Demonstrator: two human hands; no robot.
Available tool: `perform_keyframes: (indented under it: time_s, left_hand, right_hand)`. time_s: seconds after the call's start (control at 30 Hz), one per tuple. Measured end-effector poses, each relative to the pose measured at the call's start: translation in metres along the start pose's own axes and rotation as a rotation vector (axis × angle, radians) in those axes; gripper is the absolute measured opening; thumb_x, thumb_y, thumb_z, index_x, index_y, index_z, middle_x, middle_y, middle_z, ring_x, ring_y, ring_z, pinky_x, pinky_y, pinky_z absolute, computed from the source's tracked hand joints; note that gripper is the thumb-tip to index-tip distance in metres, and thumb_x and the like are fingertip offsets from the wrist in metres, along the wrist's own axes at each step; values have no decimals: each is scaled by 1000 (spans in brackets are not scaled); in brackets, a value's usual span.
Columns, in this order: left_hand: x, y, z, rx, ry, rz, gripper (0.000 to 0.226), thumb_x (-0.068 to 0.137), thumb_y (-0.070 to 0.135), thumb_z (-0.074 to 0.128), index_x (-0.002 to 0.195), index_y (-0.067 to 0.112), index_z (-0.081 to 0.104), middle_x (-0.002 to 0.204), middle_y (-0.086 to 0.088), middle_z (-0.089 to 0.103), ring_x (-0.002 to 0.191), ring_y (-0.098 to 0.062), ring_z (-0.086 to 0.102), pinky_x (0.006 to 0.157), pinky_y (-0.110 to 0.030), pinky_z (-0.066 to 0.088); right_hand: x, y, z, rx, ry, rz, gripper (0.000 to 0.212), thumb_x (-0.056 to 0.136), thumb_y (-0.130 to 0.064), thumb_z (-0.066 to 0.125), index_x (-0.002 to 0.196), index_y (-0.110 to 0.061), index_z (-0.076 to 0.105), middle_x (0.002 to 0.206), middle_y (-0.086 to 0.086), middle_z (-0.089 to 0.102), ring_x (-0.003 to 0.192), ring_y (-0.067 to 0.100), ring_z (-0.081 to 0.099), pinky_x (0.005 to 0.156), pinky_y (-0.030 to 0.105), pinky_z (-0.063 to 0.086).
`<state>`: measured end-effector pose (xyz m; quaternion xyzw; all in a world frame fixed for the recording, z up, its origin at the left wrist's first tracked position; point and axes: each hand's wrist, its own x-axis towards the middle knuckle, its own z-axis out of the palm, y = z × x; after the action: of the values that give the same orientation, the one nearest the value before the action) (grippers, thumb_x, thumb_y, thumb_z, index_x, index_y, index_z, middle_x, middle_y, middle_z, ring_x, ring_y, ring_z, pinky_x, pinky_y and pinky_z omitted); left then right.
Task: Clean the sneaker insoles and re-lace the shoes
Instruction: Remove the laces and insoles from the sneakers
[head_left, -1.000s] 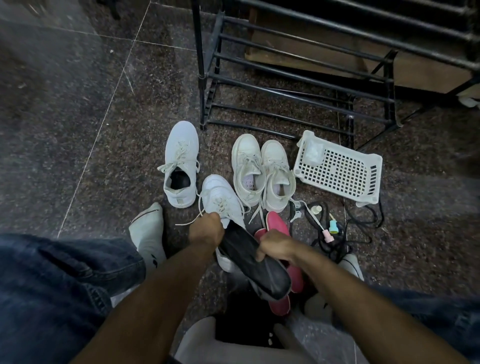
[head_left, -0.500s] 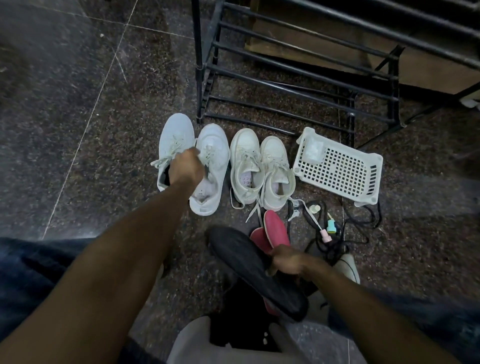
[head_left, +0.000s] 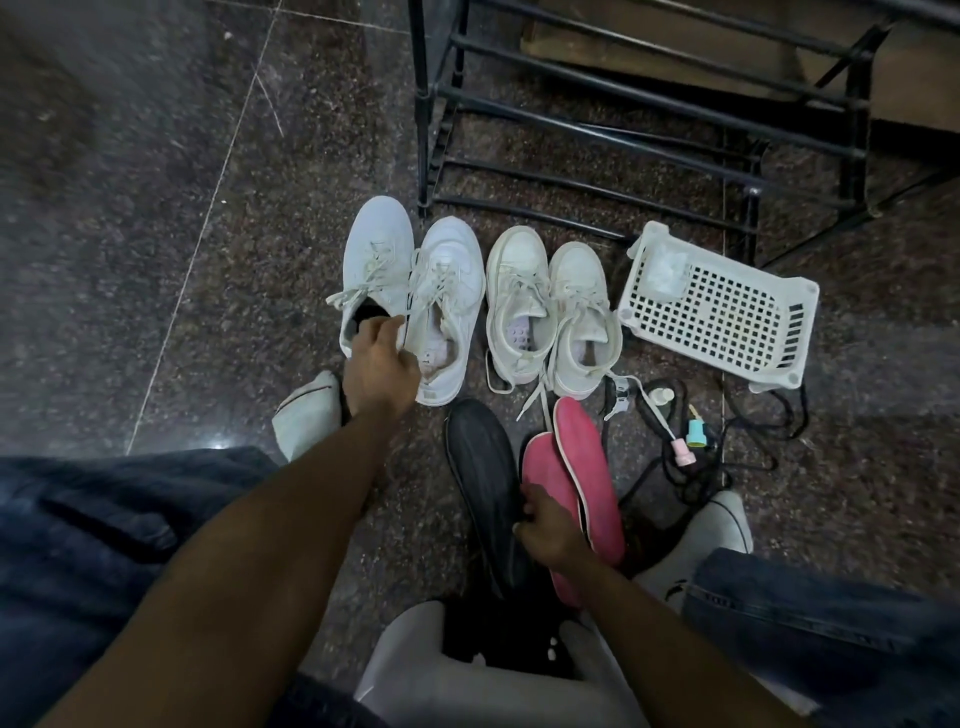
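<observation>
Four white sneakers (head_left: 483, 296) are seen on a dark speckled floor (head_left: 156, 208), with a black insole (head_left: 485, 483) and two pink insoles (head_left: 576, 467) at six o'clock of them. At three o'clock a white perforated basket (head_left: 727, 317) is seen, and at twelve a black rack (head_left: 597, 130). Blue jeans (head_left: 78, 545) and white socks (head_left: 306, 421) are worn.

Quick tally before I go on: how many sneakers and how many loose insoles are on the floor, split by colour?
White sneakers: 4
Pink insoles: 2
Black insoles: 1, held by the right hand
Total: 7
</observation>
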<state>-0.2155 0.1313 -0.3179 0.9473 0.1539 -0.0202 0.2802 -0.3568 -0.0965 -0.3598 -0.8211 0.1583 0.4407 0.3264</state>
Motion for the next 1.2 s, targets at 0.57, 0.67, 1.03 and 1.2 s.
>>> perform_keyframes:
  time_s: [0.57, 0.67, 1.03, 1.2]
  left_hand:
    - [-16, -19, -18, 298, -510, -232, 36, 82, 39, 50, 106, 20, 69, 109, -11, 68, 104, -32, 61, 99, -38, 42]
    - [-42, -27, -21, -47, -480, -377, 22, 83, 25, 55, 69, 11, 65, 81, -9, 65, 88, -30, 63, 79, -36, 49]
    - [-10, -39, -30, -352, -45, -629, 25, 86, 31, 63, 89, 7, 70, 96, -17, 69, 97, -36, 64, 81, -40, 50]
    - [0, -30, -27, -164, -130, -517, 16, 86, 20, 61, 90, 9, 72, 95, -15, 70, 95, -33, 64, 75, -33, 47]
  right_hand:
    - [12, -52, -26, 177, 143, -133, 24, 86, -8, 59, 106, -17, 69, 91, -2, 66, 85, 16, 62, 78, 25, 46]
    - [12, -75, -16, 219, 125, -209, 24, 86, -8, 59, 106, -14, 70, 94, -3, 66, 89, 14, 62, 82, 23, 47]
    - [-8, -150, 2, -276, 42, -622, 59, 87, -13, 58, 142, -25, 41, 155, -6, 27, 132, 23, 42, 98, 42, 46]
    - [-5, -163, 12, -621, -99, -593, 71, 86, -16, 59, 149, -24, 26, 152, 2, 28, 129, 34, 41, 92, 48, 45]
